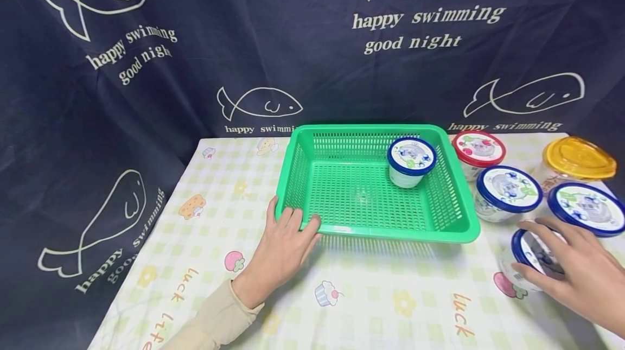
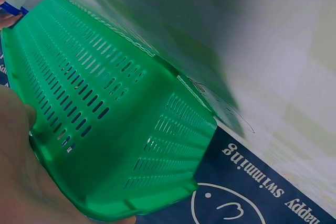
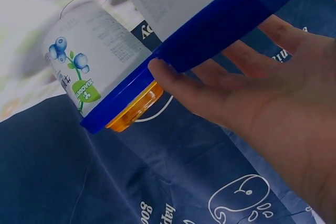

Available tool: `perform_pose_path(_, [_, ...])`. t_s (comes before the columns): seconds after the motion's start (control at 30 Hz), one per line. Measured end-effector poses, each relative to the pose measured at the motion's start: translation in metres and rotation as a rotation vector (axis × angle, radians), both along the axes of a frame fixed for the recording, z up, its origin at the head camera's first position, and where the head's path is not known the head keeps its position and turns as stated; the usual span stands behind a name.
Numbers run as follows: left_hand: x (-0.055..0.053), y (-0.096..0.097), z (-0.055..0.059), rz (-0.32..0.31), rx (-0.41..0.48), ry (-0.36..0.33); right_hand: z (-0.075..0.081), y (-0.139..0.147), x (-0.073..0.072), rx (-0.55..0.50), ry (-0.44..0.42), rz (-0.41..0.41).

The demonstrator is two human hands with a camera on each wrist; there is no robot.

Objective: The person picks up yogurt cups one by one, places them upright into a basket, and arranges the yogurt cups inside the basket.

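My left hand grips the front left corner of a green plastic basket, fingers curled over its rim. Inside the basket, toward the back right, stands a white tub with a blue lid. Right of the basket, my right hand spans another blue-lidded tub, thumb at the near side and fingers across the lid. The right wrist view shows the thumb against the edge of this blue lid. The tub's right side is hidden behind the hand.
Beside the basket's right wall are a red-lidded tub and a blue-lidded tub. Farther right stand a container with a yellow lid and one more blue-lidded tub. A dark blue fish-print curtain hangs behind the checked tablecloth.
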State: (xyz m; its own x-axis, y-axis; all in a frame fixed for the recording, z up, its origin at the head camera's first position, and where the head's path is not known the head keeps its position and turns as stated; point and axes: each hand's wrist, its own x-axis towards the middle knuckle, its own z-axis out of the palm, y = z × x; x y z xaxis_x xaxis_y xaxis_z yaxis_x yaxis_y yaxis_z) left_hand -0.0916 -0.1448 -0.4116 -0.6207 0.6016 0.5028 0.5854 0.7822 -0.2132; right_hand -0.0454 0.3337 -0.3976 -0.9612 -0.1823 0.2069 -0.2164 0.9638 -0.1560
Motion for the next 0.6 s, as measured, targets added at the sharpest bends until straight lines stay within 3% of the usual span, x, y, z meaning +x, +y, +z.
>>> perform_pose_path(0.6, [-0.001,0.001,-0.001,0.012,-0.001,-0.01,0.011,-0.006,-0.002,-0.016,0.053,0.016])
